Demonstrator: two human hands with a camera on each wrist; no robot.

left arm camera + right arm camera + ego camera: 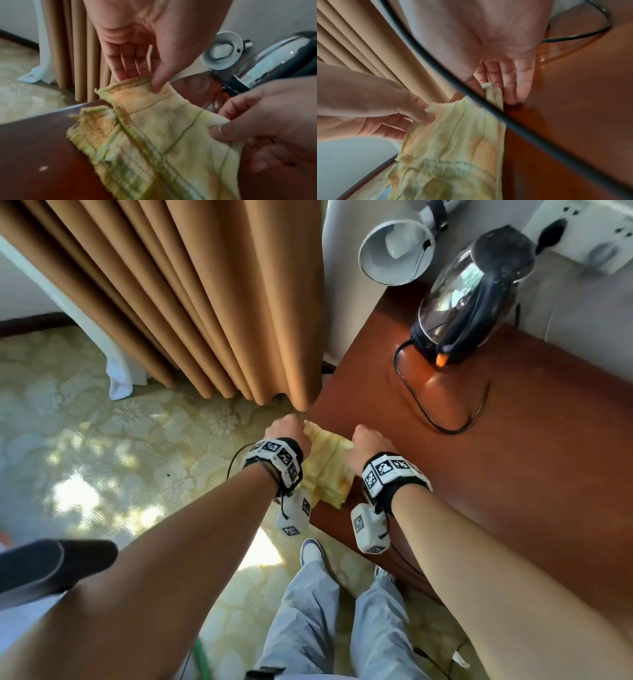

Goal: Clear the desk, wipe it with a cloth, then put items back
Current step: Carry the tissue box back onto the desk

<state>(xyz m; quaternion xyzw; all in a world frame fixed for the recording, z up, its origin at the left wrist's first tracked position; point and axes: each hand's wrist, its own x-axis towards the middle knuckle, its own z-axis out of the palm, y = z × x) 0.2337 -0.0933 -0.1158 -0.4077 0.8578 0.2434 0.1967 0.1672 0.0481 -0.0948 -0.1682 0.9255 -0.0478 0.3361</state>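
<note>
A stained yellow cloth [329,470] hangs over the near left corner of the red-brown wooden desk [513,457]. My left hand [289,428] pinches its far edge between thumb and fingers. In the left wrist view the left hand [145,81] grips the hem of the cloth [154,128]. My right hand [368,440] pinches the cloth's other corner just over the desk top. In the right wrist view the right hand [493,92] holds a bunched fold of the cloth [453,142]. The cloth is stretched between both hands.
A glass electric kettle [469,299] stands at the desk's far end, its black cord [442,412] looped across the top. A white desk lamp [394,251] and a power strip [589,237] are behind it. A tan curtain [188,302] hangs left of the desk.
</note>
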